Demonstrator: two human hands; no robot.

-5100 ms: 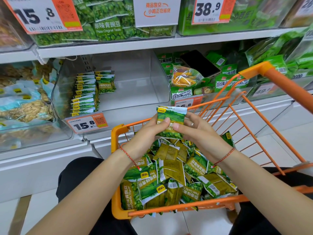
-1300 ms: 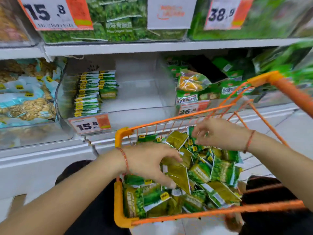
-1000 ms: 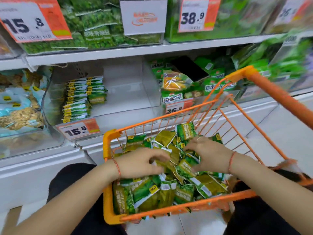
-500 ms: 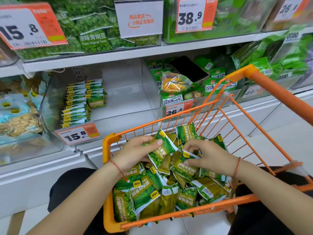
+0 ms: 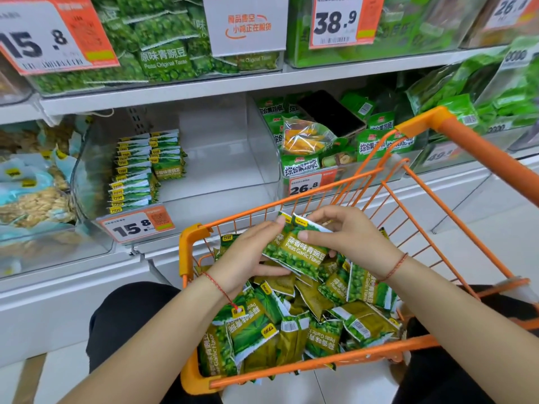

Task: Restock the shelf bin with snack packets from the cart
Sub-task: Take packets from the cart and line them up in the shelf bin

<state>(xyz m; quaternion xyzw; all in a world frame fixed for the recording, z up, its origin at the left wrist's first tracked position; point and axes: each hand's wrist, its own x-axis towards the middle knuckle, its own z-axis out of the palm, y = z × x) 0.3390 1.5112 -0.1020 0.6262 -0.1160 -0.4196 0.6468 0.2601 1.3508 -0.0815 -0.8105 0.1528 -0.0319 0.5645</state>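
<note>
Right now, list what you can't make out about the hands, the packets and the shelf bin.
- Head view: how many packets the left hand and right hand hold; the top garlic pea packet covers those beneath.
- How deep the cart pile goes: upper packets hide the bottom.
- Small print on the 15.8 price tag: too small.
- The shelf bin rows' count: the packets overlap.
</note>
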